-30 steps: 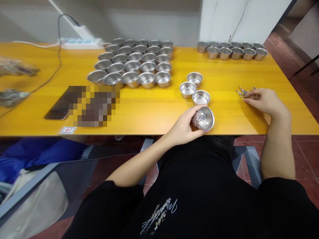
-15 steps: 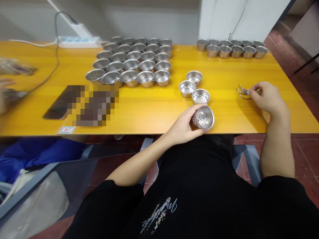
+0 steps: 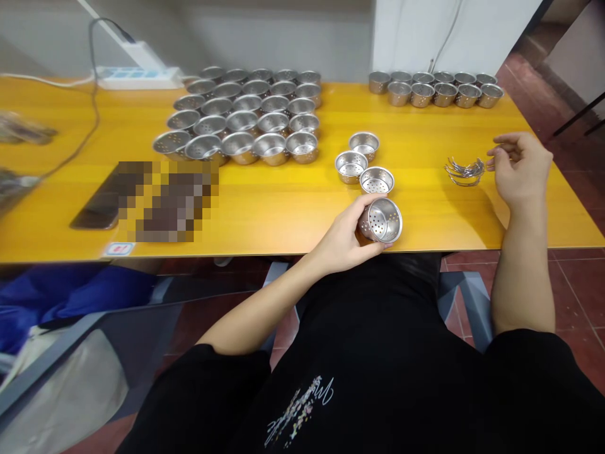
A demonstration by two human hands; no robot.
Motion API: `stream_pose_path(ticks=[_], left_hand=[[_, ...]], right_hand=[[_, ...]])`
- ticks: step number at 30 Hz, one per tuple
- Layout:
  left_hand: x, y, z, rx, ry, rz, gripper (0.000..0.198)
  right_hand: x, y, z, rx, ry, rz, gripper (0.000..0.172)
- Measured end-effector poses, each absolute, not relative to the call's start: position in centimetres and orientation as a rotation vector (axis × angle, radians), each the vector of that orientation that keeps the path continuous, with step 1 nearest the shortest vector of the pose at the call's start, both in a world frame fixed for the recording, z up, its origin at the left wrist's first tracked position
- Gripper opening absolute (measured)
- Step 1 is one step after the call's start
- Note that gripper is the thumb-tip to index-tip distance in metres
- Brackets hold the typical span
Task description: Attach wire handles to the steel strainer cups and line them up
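Observation:
My left hand [image 3: 348, 236] is wrapped round a perforated metal cup [image 3: 380, 221] at the table's front edge. The cup tilts with its mouth towards me, so its holed bottom shows. Just beyond it stand three similar cups, the nearest being a small basket-like cup [image 3: 377, 181]. My right hand [image 3: 520, 164] hovers at the right with its fingers loosely bent and apart, and I see nothing in them. Beside its fingertips, a small pile of thin curved metal wires [image 3: 466, 171] lies on the table.
Rows of perforated cups [image 3: 239, 147] fill the middle back of the yellow table [image 3: 265, 214]; two shorter rows of cups [image 3: 445, 94] stand at the back right. A phone [image 3: 97, 205], a pixelated dark item [image 3: 172, 208], a power strip [image 3: 137, 77] and a cable [image 3: 89, 135] are on the left.
My right hand has drawn up and to the right, off the wires, and its fingers have loosened. My left hand keeps its hold on the cup. The view has shifted slightly.

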State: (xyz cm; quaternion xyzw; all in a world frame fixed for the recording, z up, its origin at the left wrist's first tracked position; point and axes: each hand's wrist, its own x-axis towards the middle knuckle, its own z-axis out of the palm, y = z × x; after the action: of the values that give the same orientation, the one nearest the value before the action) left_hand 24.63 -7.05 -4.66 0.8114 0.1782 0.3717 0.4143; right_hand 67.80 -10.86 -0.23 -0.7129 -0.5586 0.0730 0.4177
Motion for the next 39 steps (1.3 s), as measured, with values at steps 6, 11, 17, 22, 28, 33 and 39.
stream_pose_path(ticks=[6,11,17,22,28,33,39], left_hand=[[24.6,-7.1,-4.5,2.041,0.447,0.926,0.082],[24.6,-7.1,-4.5,2.044,0.439,0.927,0.082],[24.7,-7.0,-4.6,2.043,0.429,0.945,0.081],[24.7,-7.0,-4.5,2.045,0.438,0.937,0.081],[24.7,-7.1,-4.5,2.039,0.435,0.94,0.081],[24.6,-7.1,-4.6,2.046,0.432,0.935,0.082],[24.7,-7.0,-4.5,2.055,0.431,0.93,0.08]], right_hand=[[67.2,-10.9,-0.5,-1.683,-1.31,-0.019,0.025],[67.2,-11.1,-0.3,-1.689,-1.297,-0.063,0.026],[65.8,-11.0,0.7,-1.581,-1.176,0.04,0.014],[62.8,-12.0,2.6,-1.486,-1.171,0.134,0.016],[59.6,-13.4,4.7,-1.442,-1.231,0.363,0.021],[59.3,-13.4,4.6,-1.558,-1.306,0.506,0.034],[60.3,-12.1,3.4,-1.753,-1.336,0.449,0.025]])
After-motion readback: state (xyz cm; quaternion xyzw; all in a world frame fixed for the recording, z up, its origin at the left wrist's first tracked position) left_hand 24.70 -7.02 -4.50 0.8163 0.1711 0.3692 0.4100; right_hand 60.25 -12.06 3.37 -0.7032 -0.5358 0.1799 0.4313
